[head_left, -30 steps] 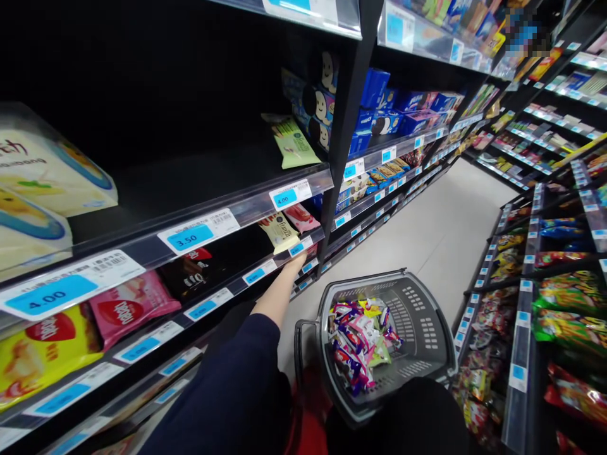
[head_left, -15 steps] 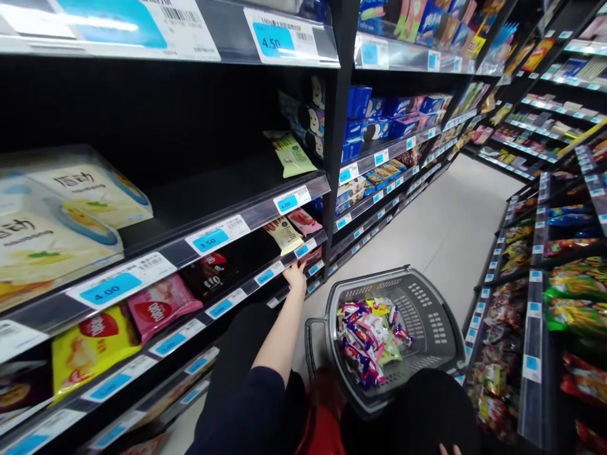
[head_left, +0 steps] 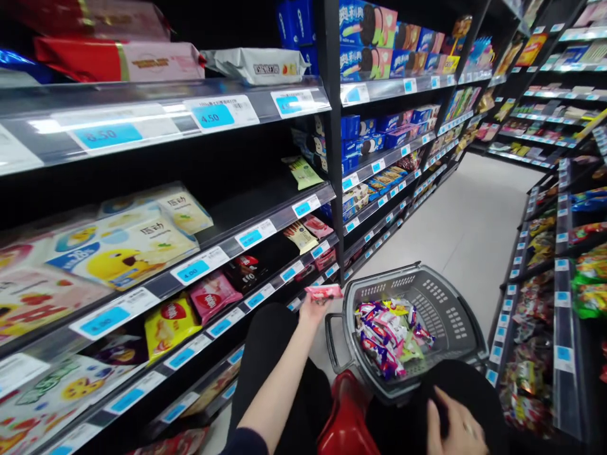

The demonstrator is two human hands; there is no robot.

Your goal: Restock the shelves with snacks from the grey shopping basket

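Left hand [head_left: 313, 309]: grips a pink packet [head_left: 324, 291], just beside the basket [head_left: 455, 297] rim.
Right hand [head_left: 453, 424]: fingers spread, empty, resting on the knee.
Basket: wrapped sweets [head_left: 385, 333] inside.

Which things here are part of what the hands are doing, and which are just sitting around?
In hand:
left hand holding a pink snack pack
grey basket with wrapped sweets
right hand low, near the knee

Just there:
shelf price tags
blue biscuit boxes
yellow snack bag
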